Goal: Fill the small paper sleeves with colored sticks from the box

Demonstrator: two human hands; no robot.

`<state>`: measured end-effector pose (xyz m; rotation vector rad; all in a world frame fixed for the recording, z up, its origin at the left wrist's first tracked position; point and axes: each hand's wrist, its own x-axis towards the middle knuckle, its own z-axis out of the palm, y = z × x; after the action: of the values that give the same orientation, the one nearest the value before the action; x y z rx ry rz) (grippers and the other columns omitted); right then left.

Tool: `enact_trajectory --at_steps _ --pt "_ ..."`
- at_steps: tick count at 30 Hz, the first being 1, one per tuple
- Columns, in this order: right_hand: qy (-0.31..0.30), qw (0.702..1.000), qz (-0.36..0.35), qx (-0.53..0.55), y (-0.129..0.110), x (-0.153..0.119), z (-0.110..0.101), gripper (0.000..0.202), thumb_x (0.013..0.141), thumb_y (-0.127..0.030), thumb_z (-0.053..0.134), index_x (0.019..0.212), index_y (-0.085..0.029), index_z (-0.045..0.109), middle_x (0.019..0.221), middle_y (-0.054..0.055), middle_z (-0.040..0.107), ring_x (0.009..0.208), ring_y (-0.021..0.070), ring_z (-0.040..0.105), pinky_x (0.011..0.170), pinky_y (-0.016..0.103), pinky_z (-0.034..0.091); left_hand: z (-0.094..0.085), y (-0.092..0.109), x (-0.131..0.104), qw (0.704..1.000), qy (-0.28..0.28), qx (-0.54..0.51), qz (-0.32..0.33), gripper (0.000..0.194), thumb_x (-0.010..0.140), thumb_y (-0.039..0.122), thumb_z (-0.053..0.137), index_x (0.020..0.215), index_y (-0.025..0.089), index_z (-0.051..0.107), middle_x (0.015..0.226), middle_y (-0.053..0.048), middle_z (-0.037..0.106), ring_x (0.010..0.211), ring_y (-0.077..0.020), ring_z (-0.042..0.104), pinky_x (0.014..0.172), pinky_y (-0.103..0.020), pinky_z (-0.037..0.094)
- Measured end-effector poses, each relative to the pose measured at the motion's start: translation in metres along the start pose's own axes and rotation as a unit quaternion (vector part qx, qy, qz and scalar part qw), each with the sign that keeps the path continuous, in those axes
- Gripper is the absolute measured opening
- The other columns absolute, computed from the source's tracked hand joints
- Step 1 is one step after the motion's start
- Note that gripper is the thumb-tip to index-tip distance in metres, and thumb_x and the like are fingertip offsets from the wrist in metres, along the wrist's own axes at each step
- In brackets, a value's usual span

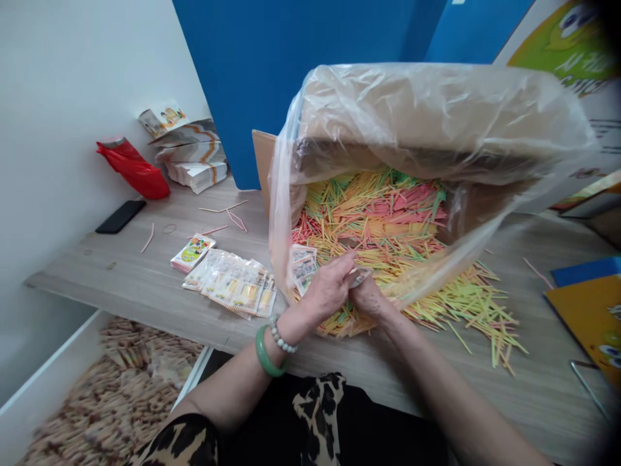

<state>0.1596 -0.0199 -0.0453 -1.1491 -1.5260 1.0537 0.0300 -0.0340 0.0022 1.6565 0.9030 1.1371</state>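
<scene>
My left hand (pixel 330 285), with a green bangle and a bead bracelet at the wrist, is closed near the front of a lined carton. Against it, my right hand (pixel 367 296) is closed too. A small printed plastic packet (pixel 359 277) shows between them, partly hidden by the fingers. Thin coloured straws (pixel 388 226) in yellow, green and pink fill the carton and spill out under and beside my hands. More printed packets (pixel 303 265) lie just left of my left hand, partly behind the clear plastic liner (pixel 281 213).
Flat filled packets (pixel 233 281) overlap on the table beside a stack of printed cards (pixel 193 251). A phone (pixel 121 217), a red bag (pixel 133 168) and paper stacks (pixel 194 155) stand farther left. Below is an open drawer (pixel 111 388). An orange-yellow folder (pixel 592 317) lies right.
</scene>
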Motion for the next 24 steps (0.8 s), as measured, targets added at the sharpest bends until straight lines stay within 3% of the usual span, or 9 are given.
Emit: enact_trajectory --at_steps 3,6,9,12,15,24 --pt "0.032 0.999 -0.001 0.003 -0.008 -0.002 -0.007 0.014 0.075 -0.036 0.063 0.075 -0.024 0.059 0.077 0.002 0.065 0.075 0.0205 0.06 0.08 0.039 0.053 -0.01 0.002 0.001 0.994 0.07 -0.072 -0.043 0.016 0.085 0.021 0.067 0.097 0.021 0.077 0.109 -0.007 0.078 0.106 -0.0242 0.07 0.1 -0.04 0.053" --pt "0.087 0.995 -0.002 0.052 -0.015 -0.003 -0.012 0.014 0.079 -0.035 0.061 0.085 -0.024 0.056 0.085 0.001 0.067 0.082 0.0188 0.064 0.085 0.038 0.053 -0.025 0.002 0.004 0.964 0.159 -0.188 -0.097 0.014 0.082 0.031 0.073 0.089 0.019 0.076 0.09 -0.004 0.076 0.085 -0.0189 0.068 0.082 -0.033 0.056" --pt "0.064 0.995 0.037 0.064 -0.015 -0.003 -0.011 0.019 0.078 -0.036 0.062 0.089 -0.024 0.053 0.079 -0.002 0.067 0.075 0.0179 0.064 0.076 0.034 0.052 -0.034 0.0 0.001 0.934 0.198 -0.25 -0.161 0.021 0.074 0.033 0.081 0.086 0.017 0.074 0.08 -0.002 0.074 0.075 -0.0159 0.066 0.074 -0.03 0.054" --pt "0.065 0.992 0.074 0.079 -0.01 -0.003 -0.009 0.033 0.075 -0.037 0.064 0.103 -0.025 0.052 0.074 -0.005 0.065 0.069 0.0175 0.062 0.071 0.032 0.05 -0.035 -0.004 -0.005 0.919 0.179 -0.284 -0.207 0.026 0.071 0.034 0.083 0.089 0.017 0.073 0.081 -0.001 0.074 0.072 -0.0158 0.066 0.072 -0.031 0.055" --pt "0.083 0.99 0.066 0.094 -0.006 -0.002 -0.009 0.038 0.072 -0.037 0.069 0.105 -0.024 0.055 0.074 -0.006 0.063 0.07 0.0161 0.06 0.073 0.031 0.049 -0.03 -0.008 -0.01 0.913 0.145 -0.304 -0.228 0.024 0.073 0.033 0.081 0.089 0.017 0.073 0.083 -0.002 0.074 0.072 -0.0155 0.066 0.073 -0.031 0.055" --pt "0.056 0.997 0.046 0.002 -0.011 -0.007 -0.01 0.012 0.078 -0.035 0.059 0.08 -0.023 0.059 0.073 -0.002 0.065 0.071 0.0172 0.06 0.07 0.031 0.047 -0.025 -0.007 -0.011 0.941 0.075 -0.271 -0.186 0.023 0.074 0.036 0.08 0.085 0.016 0.075 0.08 -0.002 0.071 0.073 -0.0136 0.061 0.071 -0.026 0.05"
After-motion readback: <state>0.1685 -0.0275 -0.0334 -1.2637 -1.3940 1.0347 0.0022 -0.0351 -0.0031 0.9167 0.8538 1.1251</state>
